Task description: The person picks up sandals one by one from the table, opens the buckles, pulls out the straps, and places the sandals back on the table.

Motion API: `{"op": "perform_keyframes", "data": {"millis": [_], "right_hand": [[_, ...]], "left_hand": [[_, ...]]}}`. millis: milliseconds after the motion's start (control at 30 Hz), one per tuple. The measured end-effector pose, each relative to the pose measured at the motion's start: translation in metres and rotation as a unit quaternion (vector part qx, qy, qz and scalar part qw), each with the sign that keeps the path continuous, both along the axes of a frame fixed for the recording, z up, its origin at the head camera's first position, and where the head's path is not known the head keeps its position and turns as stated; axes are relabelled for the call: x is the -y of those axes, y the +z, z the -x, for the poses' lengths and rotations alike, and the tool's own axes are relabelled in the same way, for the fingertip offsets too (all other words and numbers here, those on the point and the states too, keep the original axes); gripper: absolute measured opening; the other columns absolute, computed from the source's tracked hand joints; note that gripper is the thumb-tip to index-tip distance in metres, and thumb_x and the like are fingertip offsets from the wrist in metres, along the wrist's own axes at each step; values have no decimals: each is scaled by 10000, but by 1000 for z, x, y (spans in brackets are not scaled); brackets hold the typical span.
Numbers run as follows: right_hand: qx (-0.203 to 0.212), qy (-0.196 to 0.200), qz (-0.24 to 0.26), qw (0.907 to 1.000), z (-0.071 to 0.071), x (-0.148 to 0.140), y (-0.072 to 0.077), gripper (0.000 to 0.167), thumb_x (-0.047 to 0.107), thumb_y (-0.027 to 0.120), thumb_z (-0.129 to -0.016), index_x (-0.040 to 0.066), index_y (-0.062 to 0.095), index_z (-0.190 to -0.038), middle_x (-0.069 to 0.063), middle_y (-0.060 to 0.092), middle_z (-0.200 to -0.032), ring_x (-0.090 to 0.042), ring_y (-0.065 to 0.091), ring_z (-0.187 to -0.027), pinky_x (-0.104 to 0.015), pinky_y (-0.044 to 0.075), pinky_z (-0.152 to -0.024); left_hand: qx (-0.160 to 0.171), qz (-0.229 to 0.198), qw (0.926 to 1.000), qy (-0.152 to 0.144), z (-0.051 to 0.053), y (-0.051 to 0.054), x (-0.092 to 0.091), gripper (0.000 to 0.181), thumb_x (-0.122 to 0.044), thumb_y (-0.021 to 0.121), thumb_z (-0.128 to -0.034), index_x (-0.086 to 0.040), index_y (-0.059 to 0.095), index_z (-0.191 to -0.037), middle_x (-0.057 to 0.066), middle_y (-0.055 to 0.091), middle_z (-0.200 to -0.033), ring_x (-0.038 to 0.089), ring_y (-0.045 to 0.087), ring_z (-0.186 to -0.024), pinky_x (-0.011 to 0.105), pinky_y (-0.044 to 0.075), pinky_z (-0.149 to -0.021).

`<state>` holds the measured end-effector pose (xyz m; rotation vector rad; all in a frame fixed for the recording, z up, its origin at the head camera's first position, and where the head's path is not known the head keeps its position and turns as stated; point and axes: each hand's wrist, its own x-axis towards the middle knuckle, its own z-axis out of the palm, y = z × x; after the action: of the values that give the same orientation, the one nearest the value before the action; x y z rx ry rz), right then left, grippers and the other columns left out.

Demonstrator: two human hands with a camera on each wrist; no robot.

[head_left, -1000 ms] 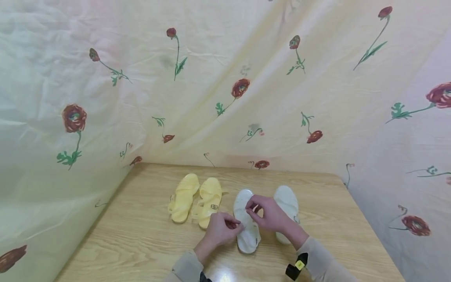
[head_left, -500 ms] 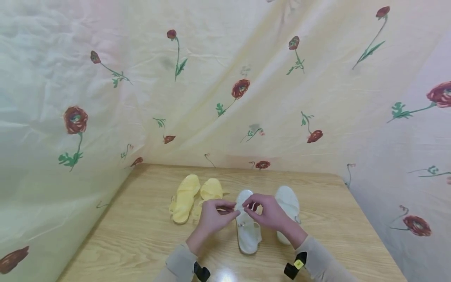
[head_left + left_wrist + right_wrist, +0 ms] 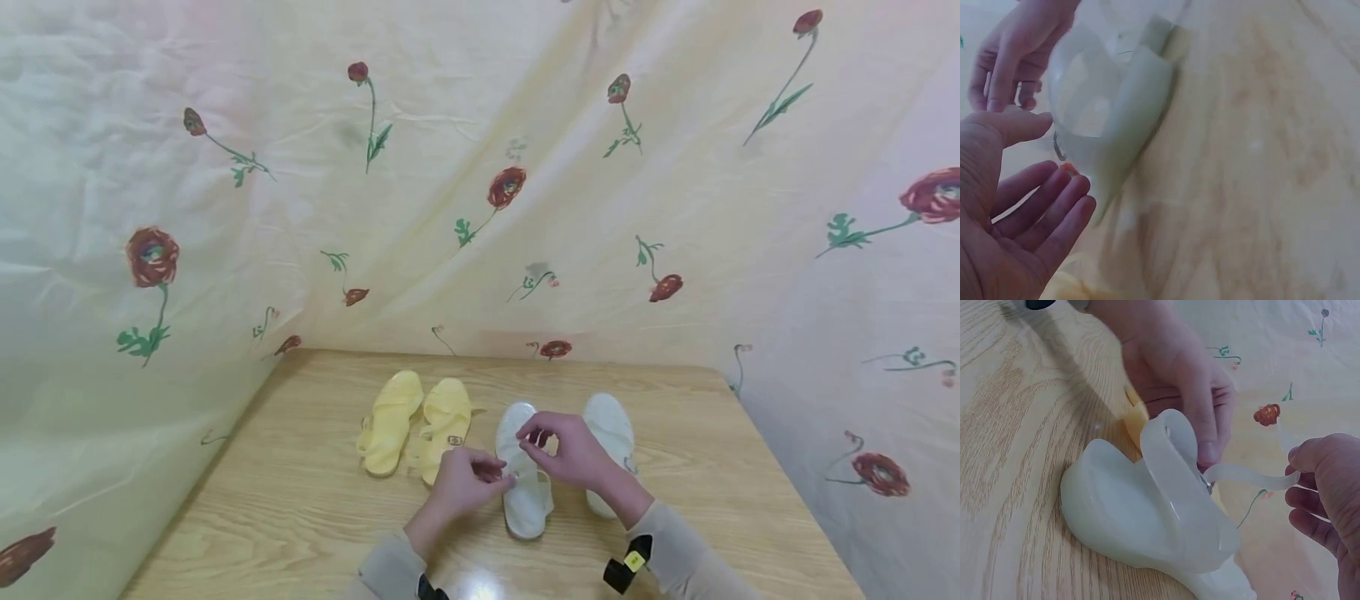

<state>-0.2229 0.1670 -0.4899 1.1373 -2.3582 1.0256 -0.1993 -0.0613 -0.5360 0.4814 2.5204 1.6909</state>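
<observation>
A white sandal (image 3: pixel 525 510) with a loose ankle strap lies between both hands, toe toward the far side. At its small metal buckle (image 3: pixel 1207 484), my left hand (image 3: pixel 463 483) has thumb and forefinger on either side and seems to pinch it. The thin strap (image 3: pixel 1250 479) stretches from the buckle to my right hand (image 3: pixel 566 450), which pinches its end between thumb and fingertips. In the left wrist view the left hand (image 3: pixel 1016 206) has its other fingers loosely bent beside the sandal. Behind the right hand lies the other white sandal (image 3: pixel 609 421).
Two yellow sandals (image 3: pixel 392 425) lie side by side left of the white pair. All rest on a wood-grain table (image 3: pixel 285 500). A flowered cloth (image 3: pixel 420 208) hangs behind the table and along its sides.
Half a second ago the left hand was farther forward, its fingertips close to the right hand's. It has come back down to the buckle. The right hand has hardly moved.
</observation>
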Motion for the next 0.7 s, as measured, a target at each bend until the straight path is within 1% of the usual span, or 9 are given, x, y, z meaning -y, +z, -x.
{"op": "perform_keyframes", "data": {"millis": [100, 167, 300, 467, 567, 700], "right_hand": [[6, -5, 27, 10000, 0, 0, 1, 201, -42, 802, -879, 102, 750, -1008, 40, 764, -920, -45, 684, -782, -292, 615, -677], [40, -51, 2, 10000, -1, 0, 2, 212, -39, 801, -882, 123, 749, -1008, 58, 761, -922, -34, 681, -785, -294, 618, -681], [151, -117, -37, 9998, -2, 0, 3, 171, 1, 800, -907, 125, 751, -1013, 58, 763, -925, -21, 679, -794, -308, 628, -692], [294, -189, 40, 9994, -3, 1, 4, 136, 8, 799, -911, 82, 750, -1014, 63, 758, -923, -15, 674, -793, -317, 629, -698], [307, -237, 105, 9992, -3, 2, 3, 143, 17, 807, -904, 65, 747, -1024, 58, 758, -927, -8, 670, -786, -307, 625, -689], [241, -273, 217, 9991, -2, 0, 2, 149, 9, 798, -905, 79, 739, -1022, 23, 763, -920, -2, 667, -778, -282, 621, -684]], "left_hand": [[10, 94, 10000, -26, -1, -2, -2, 225, -228, 889, -854, -53, 833, -984, 42, 809, -849, 21, 696, -706, 186, 599, -680], [-67, 81, 9999, -41, -1, -2, -3, 190, -220, 875, -866, -59, 836, -959, 46, 810, -840, 18, 685, -691, 190, 595, -664], [-152, 61, 9999, -28, -1, -3, -4, 161, -205, 862, -880, -59, 834, -940, 53, 816, -847, 3, 676, -681, 188, 590, -651], [-155, 69, 9998, 49, -2, -6, -4, 149, -207, 866, -885, -72, 833, -941, 48, 818, -860, -2, 678, -691, 181, 590, -664], [-121, 20, 9997, 201, -3, -8, -4, 152, -206, 874, -877, -72, 828, -932, 46, 815, -859, 9, 681, -695, 184, 591, -665], [27, -114, 9977, 674, -7, -9, -3, 162, -226, 891, -861, -82, 824, -892, 37, 808, -829, 24, 692, -689, 183, 594, -656]]}}
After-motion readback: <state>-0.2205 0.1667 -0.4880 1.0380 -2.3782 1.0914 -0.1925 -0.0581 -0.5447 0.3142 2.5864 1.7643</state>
